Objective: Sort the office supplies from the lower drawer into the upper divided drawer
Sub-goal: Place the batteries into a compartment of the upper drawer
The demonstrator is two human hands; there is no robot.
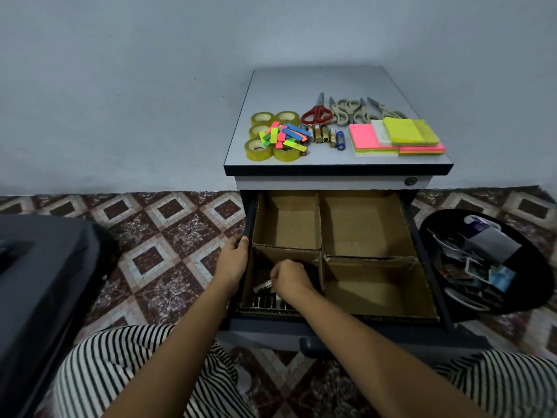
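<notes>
Batteries are going in, and the near-left compartment (265, 267) of the divided drawer (422, 242) is where the action sits. The right hand (291, 280) is down inside that compartment, fingers curled around what looks like a battery (262, 286), its pale end poking out to the left of the knuckles. Along the compartment's front edge a row of batteries (265, 302) already lies side by side. The left hand (233, 256) is wrapped over the drawer's left wall, steadying it, carrying nothing.

The other three cardboard compartments show bare bottoms. Up on the tabletop (316, 82) the rest waits: tape rolls (272, 137) at the front-left corner with bright sticky flags (284, 134) heaped over them, more loose batteries (324, 134) near the middle, scissors (346, 110) behind those, and sticky note pads (398, 137) toward the front-right corner. A dark bin (434, 224) of scraps stands on the floor to the right.

So the sorting looks early: one kind partly filed, four kinds untouched. The next move, by the look of it, calls for laying this battery down parallel to the row, letting go, then reaching up to the middle of the tabletop for another without knocking the flags loose.
</notes>
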